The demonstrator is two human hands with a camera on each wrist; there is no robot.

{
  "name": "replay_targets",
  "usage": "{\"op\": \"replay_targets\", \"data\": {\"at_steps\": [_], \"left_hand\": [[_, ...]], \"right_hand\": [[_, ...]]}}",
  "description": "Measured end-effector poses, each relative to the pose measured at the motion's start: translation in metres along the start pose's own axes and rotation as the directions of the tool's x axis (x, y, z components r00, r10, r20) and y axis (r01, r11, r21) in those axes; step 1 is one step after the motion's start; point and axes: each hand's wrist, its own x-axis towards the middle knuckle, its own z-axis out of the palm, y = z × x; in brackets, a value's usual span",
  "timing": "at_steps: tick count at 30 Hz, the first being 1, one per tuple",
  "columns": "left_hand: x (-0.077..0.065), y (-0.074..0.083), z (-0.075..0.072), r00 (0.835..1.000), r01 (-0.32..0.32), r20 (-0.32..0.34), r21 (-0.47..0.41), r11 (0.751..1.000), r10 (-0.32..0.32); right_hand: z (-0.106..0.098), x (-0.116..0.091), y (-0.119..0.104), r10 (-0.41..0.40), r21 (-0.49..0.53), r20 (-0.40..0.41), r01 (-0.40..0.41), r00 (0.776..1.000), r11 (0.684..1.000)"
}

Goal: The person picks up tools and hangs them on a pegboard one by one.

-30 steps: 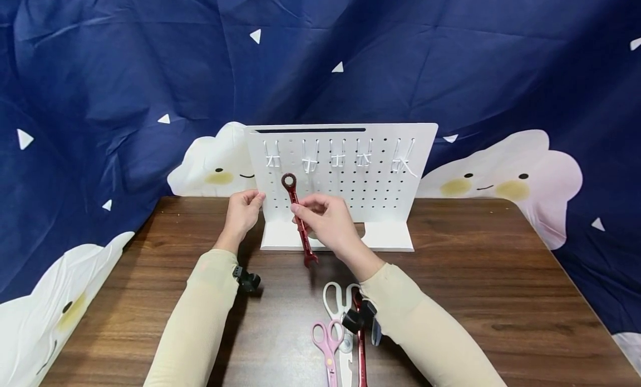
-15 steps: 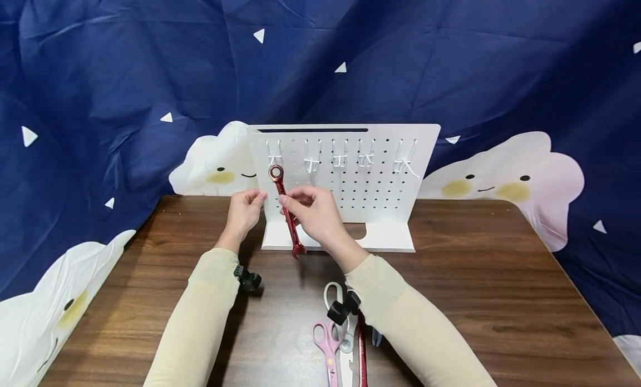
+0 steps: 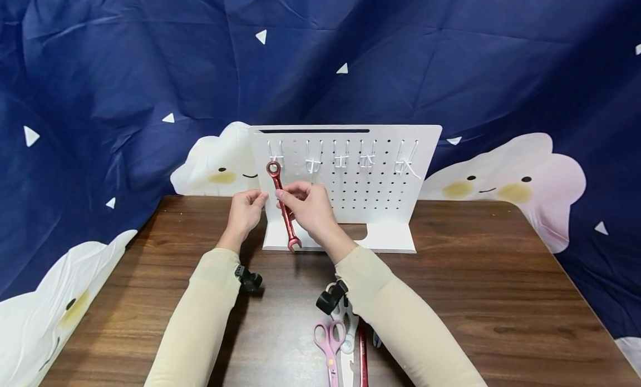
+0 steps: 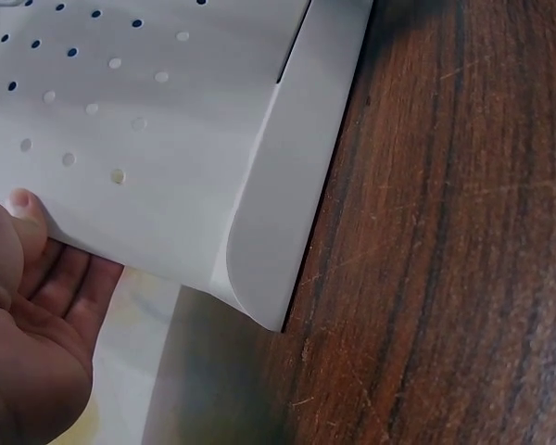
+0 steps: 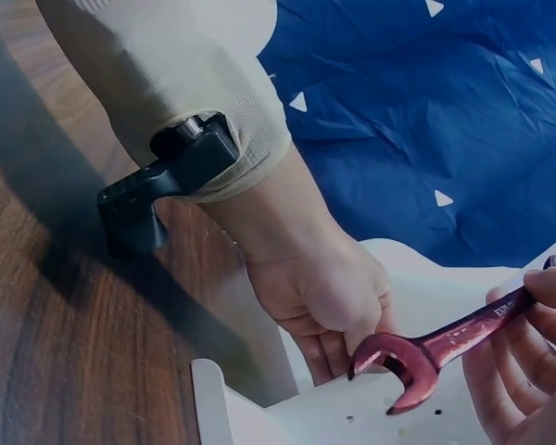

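My right hand point(image 3: 311, 209) pinches a red combination wrench point(image 3: 287, 219) by its middle, ring end up and open end down. The ring end overlaps the leftmost white hook point(image 3: 276, 150) in the head view; whether they touch I cannot tell. In the right wrist view the wrench's open jaw point(image 5: 410, 371) shows close up. My left hand point(image 3: 245, 212) grips the left edge of the white pegboard point(image 3: 360, 192), thumb on the front and fingers behind, as the left wrist view of the hand point(image 4: 37, 315) shows.
Several white hooks point(image 3: 341, 153) line the board's upper part. Pink scissors point(image 3: 329, 342), white-handled scissors point(image 3: 346, 345) and another red tool point(image 3: 363, 356) lie on the wooden table point(image 3: 501, 287), partly under my right forearm. A blue curtain point(image 3: 450, 70) hangs behind.
My right hand has carried the wrench left and slightly up, bringing its ring end over the leftmost hook in view. My left hand keeps its hold on the board's edge.
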Motion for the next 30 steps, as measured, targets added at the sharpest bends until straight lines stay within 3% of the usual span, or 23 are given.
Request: {"op": "replay_targets", "data": {"at_steps": [13, 19, 30], "left_hand": [[0.001, -0.003, 0.000, 1.000, -0.015, -0.006, -0.018, 1.000, 0.015], [0.000, -0.004, -0.001, 1.000, 0.001, 0.000, -0.004, 1.000, -0.001], [0.003, -0.004, -0.001, 1.000, -0.004, 0.008, -0.017, 1.000, 0.004]], "right_hand": [[0.007, 0.020, 0.013, 0.124, 0.082, -0.057, -0.119, 0.991, 0.990], [0.011, 0.029, 0.017, 0.134, 0.089, -0.065, -0.128, 0.989, 0.988], [0.009, 0.045, 0.023, 0.090, -0.055, -0.091, -0.095, 0.992, 0.994]]}}
